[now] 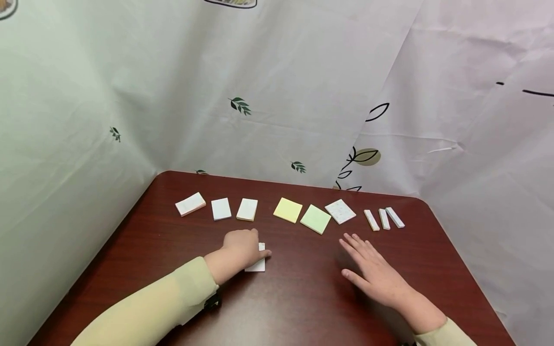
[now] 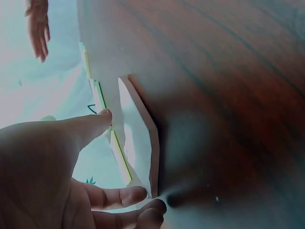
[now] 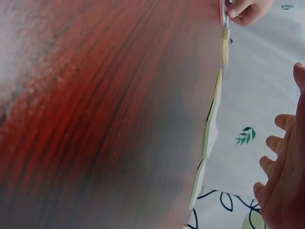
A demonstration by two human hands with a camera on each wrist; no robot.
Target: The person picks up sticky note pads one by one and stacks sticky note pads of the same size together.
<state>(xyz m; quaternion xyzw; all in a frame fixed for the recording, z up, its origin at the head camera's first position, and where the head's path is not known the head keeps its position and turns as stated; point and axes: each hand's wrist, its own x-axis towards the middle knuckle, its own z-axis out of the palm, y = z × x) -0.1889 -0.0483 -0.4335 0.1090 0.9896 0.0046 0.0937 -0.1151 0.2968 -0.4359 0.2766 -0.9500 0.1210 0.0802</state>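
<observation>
My left hand (image 1: pixel 240 245) reaches over a white sticky-note pad (image 1: pixel 256 265) near the table's middle and covers part of it. In the left wrist view the bent fingers (image 2: pixel 150 217) are at the near corner of this white pad (image 2: pixel 139 133), whose side edge looks pinkish. The thumb (image 2: pixel 102 120) is stretched out beside its other side, with a gap between thumb and pad. My right hand (image 1: pixel 376 274) is on the right with palm down, fingers spread and nothing in its grip. The right wrist view shows these fingers (image 3: pixel 271 157) loosely extended.
Along the far side lie a row of pads: white ones (image 1: pixel 221 209) at left, a yellow pad (image 1: pixel 287 210), a green pad (image 1: pixel 315 219) and a speckled white pad (image 1: pixel 340 211). Three narrow strip pads (image 1: pixel 384 219) are at right. Patterned cloth (image 1: pixel 277 96) hangs behind the brown table (image 1: pixel 298 307).
</observation>
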